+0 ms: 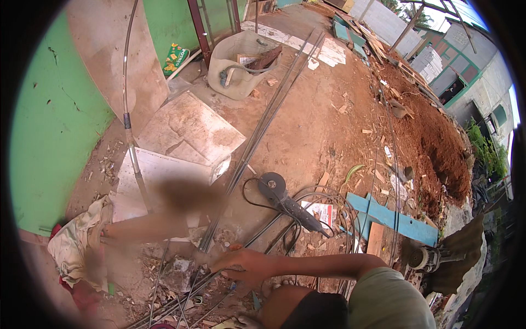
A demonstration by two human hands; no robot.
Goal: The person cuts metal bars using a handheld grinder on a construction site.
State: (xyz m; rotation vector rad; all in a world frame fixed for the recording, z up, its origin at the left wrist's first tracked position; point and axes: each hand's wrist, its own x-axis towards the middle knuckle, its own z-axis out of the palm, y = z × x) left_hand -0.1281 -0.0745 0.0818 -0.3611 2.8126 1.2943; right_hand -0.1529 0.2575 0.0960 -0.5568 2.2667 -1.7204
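Note:
My right hand (241, 265) reaches in from the lower right and is closed around thin steel rods (181, 300) lying low over the rubble. A bare forearm (145, 227) extends from pale beige cloth (82, 236) at the left. A dark blur covers its far end, so its fingers cannot be made out and I cannot tell for certain whether it is mine. Beyond my right hand, an angle grinder (293, 205) with a dark disc lies on the dirt, its black cable (342, 203) looped beside it. Longer rods (263, 123) stretch away toward the back.
Dusty white boards (189, 129) lie near the green wall (60, 126). Behind them stands a cut-open pale plastic container (219, 57). Blue planks (394, 219) and wood scraps are at the right, beside a reddish soil trench (438, 153). A bare knee (282, 310) shows below my arm.

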